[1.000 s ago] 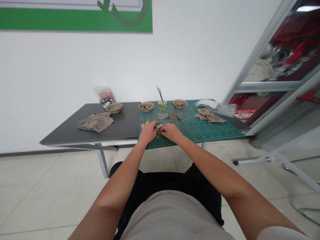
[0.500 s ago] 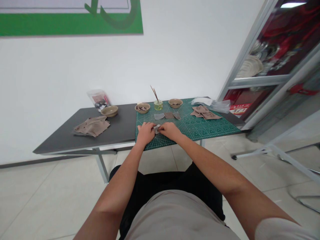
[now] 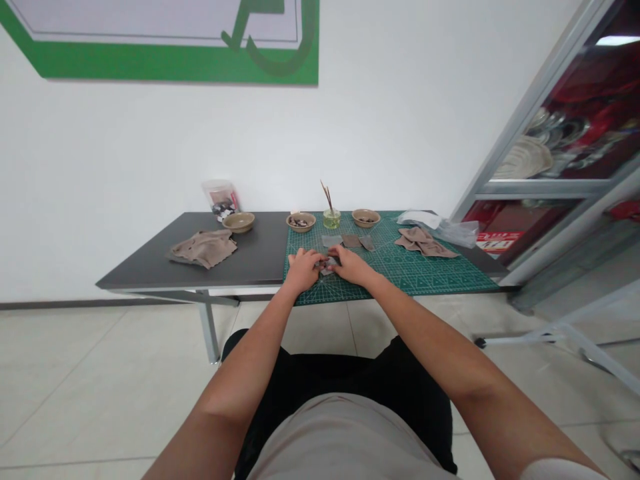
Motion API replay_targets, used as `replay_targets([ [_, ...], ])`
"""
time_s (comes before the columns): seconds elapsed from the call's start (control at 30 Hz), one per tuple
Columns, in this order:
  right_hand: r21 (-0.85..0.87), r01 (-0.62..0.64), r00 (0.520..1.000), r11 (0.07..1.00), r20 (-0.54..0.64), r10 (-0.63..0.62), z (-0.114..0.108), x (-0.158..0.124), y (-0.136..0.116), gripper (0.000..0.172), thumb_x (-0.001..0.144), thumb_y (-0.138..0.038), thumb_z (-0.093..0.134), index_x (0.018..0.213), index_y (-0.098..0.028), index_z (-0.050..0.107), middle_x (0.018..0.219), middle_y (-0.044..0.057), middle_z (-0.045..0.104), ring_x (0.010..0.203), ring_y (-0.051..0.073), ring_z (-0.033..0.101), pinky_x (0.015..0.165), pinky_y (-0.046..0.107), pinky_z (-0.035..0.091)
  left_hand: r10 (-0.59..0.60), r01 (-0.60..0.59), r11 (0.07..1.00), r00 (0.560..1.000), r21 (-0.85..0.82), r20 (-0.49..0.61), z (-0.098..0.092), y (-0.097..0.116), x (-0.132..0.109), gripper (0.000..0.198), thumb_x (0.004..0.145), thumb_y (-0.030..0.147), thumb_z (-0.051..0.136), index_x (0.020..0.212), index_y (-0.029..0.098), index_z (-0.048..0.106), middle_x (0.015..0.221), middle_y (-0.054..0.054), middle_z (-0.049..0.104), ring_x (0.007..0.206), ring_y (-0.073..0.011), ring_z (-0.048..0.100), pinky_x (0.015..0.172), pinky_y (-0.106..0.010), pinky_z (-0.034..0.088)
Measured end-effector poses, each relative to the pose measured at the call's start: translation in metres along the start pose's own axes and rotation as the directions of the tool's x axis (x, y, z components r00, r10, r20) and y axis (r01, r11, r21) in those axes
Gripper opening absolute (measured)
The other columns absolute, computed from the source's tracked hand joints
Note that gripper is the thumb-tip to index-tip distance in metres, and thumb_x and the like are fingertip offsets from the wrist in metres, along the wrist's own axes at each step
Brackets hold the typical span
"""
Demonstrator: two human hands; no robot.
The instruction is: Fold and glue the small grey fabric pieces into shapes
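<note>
My left hand (image 3: 304,269) and my right hand (image 3: 353,267) meet over the front of the green cutting mat (image 3: 395,267). Between them is a small grey cloth-like piece (image 3: 328,268), partly covered by my fingers. The fingers of both hands are bent and closed on its edges; whether some tiny item sits under them is too small to tell. Just beyond, a grey swatch (image 3: 331,241), a brown swatch (image 3: 351,241) and a darker swatch (image 3: 367,243) lie in a row.
Behind the swatches stand a bowl of small pieces (image 3: 301,223), a glass jar with sticks (image 3: 331,218) and another bowl (image 3: 366,218). Crumpled brown cloth (image 3: 425,242) and a plastic bag (image 3: 450,230) lie right. Leftward are more cloth (image 3: 204,249), a bowl (image 3: 239,222) and a clear tub (image 3: 221,200).
The grey piece looked bunched up between my fingertips before; now it appears flatter on the mat, with my hands slightly further apart. The whole view has also shifted.
</note>
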State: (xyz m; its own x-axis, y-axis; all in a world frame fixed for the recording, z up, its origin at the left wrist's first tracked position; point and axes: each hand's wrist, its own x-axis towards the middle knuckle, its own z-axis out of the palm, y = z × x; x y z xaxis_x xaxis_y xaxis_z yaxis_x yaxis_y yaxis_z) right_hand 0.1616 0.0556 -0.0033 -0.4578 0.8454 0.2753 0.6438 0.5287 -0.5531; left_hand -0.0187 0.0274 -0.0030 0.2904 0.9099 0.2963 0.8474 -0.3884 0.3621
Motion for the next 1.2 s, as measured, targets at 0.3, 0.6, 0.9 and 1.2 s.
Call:
replay_targets([
  [0.3,-0.118,-0.110,0.991,0.987,-0.082,0.101,-0.010,0.028,-0.011,0.018,0.081,-0.018,0.065,0.099,-0.016,0.062,0.100,0.008,0.069,0.094,0.020,0.063,0.084,0.031,0.046,-0.316,0.129,0.911,0.829,-0.393,-0.461,0.003,-0.017,0.000,0.020,0.089,0.023,0.050,0.104,0.023,0.064,0.099,-0.008,0.059,0.099,-0.0226,0.053,0.091,-0.039,0.043],
  [0.6,-0.509,0.154,0.980,0.847,-0.031,-0.196,0.018,0.064,-0.056,0.026,0.095,-0.020,0.041,0.106,-0.018,0.065,0.111,0.013,0.063,0.110,0.027,0.051,0.092,0.039,0.042,-0.409,0.033,0.836,0.702,-0.547,-0.583,0.009,-0.031,0.001,0.018,0.088,0.027,0.053,0.103,0.018,0.058,0.091,-0.004,0.057,0.087,-0.0172,0.054,0.085,-0.031,0.045],
  [0.9,-0.472,0.167,0.985,0.866,0.111,-0.130,0.035,0.067,-0.044,0.031,0.094,-0.037,0.049,0.104,-0.016,0.069,0.105,0.013,0.070,0.102,0.025,0.060,0.085,0.032,0.045,-0.390,0.070,0.857,0.735,-0.510,-0.555,0.002,-0.026,-0.003,0.016,0.085,0.022,0.056,0.100,0.020,0.060,0.097,-0.005,0.057,0.088,-0.0177,0.055,0.087,-0.033,0.047],
  [1.2,-0.425,-0.227,0.942,0.876,-0.323,0.087,-0.052,0.096,-0.004,0.034,0.096,-0.035,0.041,0.103,-0.015,0.068,0.104,0.016,0.070,0.100,0.027,0.062,0.087,0.035,0.045,-0.440,0.038,0.784,0.738,-0.620,-0.512,0.006,-0.027,-0.005,0.019,0.083,0.024,0.059,0.102,0.020,0.059,0.089,-0.002,0.059,0.083,-0.0158,0.057,0.082,-0.032,0.048],
])
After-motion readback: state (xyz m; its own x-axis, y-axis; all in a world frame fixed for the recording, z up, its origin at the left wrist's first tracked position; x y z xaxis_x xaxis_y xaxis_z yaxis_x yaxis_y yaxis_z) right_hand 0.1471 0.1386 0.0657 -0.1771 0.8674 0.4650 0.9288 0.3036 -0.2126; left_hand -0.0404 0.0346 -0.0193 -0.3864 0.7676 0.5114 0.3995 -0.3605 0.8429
